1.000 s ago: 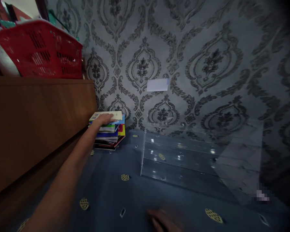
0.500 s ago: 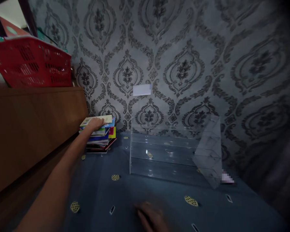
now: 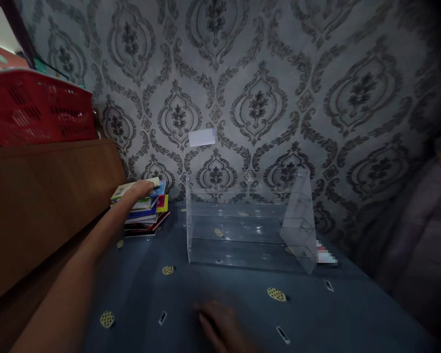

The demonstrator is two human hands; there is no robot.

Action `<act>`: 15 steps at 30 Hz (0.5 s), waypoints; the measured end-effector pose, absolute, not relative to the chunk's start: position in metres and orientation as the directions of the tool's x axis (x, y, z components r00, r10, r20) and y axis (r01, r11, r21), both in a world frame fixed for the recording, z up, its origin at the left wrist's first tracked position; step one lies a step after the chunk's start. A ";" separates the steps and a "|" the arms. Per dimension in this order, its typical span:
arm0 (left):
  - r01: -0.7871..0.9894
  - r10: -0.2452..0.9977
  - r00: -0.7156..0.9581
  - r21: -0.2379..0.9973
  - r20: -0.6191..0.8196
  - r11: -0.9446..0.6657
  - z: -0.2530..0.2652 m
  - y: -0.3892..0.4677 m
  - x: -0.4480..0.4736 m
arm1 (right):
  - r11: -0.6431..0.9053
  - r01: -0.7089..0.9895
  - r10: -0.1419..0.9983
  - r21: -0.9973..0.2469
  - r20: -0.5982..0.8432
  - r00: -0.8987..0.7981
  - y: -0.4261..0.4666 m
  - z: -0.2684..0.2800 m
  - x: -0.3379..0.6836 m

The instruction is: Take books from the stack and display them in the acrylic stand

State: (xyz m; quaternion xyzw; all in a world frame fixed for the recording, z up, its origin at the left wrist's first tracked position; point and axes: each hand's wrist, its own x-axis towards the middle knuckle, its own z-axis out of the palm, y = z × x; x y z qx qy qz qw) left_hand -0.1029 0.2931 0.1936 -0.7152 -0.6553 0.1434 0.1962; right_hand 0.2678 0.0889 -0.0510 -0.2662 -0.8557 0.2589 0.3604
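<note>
A stack of books (image 3: 141,215) with colourful covers stands against the wall at the left, beside the wooden cabinet. My left hand (image 3: 142,188) reaches over it, fingers closed on the near edge of the cream-covered top book (image 3: 123,189). The fingertips are partly hidden. My right hand (image 3: 220,321) is low in the middle over the cloth, somewhat blurred; the thumb is apart from the loosely bent fingers and nothing shows between them. A clear acrylic tiered rack (image 3: 238,241) stands in front of my hands, towards the wall.
A red plastic basket (image 3: 40,110) sits on the wooden cabinet (image 3: 51,191) at the left. Dark blue patterned cloth (image 3: 191,289) covers the surface. A white label (image 3: 202,138) is on the patterned wall. A blurred-out small item (image 3: 325,256) lies right of the rack.
The view has shifted a little, so the rack and stack appear further left. My left hand stays at the top book, which looks slightly shifted on the stack. My right hand stays low over the cloth.
</note>
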 end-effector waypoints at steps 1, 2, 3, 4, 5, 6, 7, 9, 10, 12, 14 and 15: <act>0.880 0.994 0.081 -0.473 0.074 -0.037 0.194 0.287 -0.102 | 0.716 0.273 0.649 -0.642 0.469 -0.599 0.089 -0.052 0.267; 0.877 0.993 0.066 -0.479 0.093 -0.013 0.195 0.280 -0.102 | 0.708 0.276 0.655 -0.650 0.459 -0.601 0.089 -0.052 0.267; 0.875 0.992 0.055 -0.485 0.113 0.007 0.195 0.272 -0.101 | 0.699 0.277 0.661 -0.660 0.447 -0.602 0.089 -0.051 0.266; 0.874 0.990 0.049 -0.485 0.131 0.021 0.195 0.263 -0.101 | 0.688 0.276 0.666 -0.671 0.434 -0.606 0.089 -0.050 0.265; 0.875 0.988 0.045 -0.482 0.148 0.033 0.194 0.255 -0.101 | 0.677 0.276 0.672 -0.682 0.420 -0.610 0.088 -0.049 0.265; 0.878 0.986 0.041 -0.477 0.163 0.043 0.192 0.247 -0.101 | 0.666 0.277 0.677 -0.692 0.407 -0.613 0.088 -0.047 0.264; 0.881 0.984 0.036 -0.470 0.174 0.051 0.190 0.240 -0.101 | 0.657 0.278 0.682 -0.701 0.395 -0.615 0.088 -0.046 0.264; 0.891 0.984 0.018 -0.449 0.177 0.064 0.184 0.231 -0.102 | 0.645 0.282 0.688 -0.710 0.380 -0.618 0.088 -0.045 0.263; 0.897 0.985 0.004 -0.436 0.171 0.072 0.180 0.230 -0.103 | 0.643 0.284 0.689 -0.711 0.375 -0.620 0.088 -0.044 0.263; 0.909 0.989 -0.029 -0.408 0.148 0.088 0.174 0.230 -0.105 | 0.637 0.291 0.694 -0.713 0.368 -0.618 0.088 -0.044 0.263; 0.917 0.991 -0.053 -0.387 0.123 0.097 0.169 0.233 -0.108 | 0.633 0.298 0.703 -0.715 0.369 -0.607 0.089 -0.043 0.262; 0.920 0.992 -0.056 -0.381 0.113 0.096 0.168 0.234 -0.109 | 0.631 0.299 0.707 -0.716 0.371 -0.603 0.089 -0.043 0.262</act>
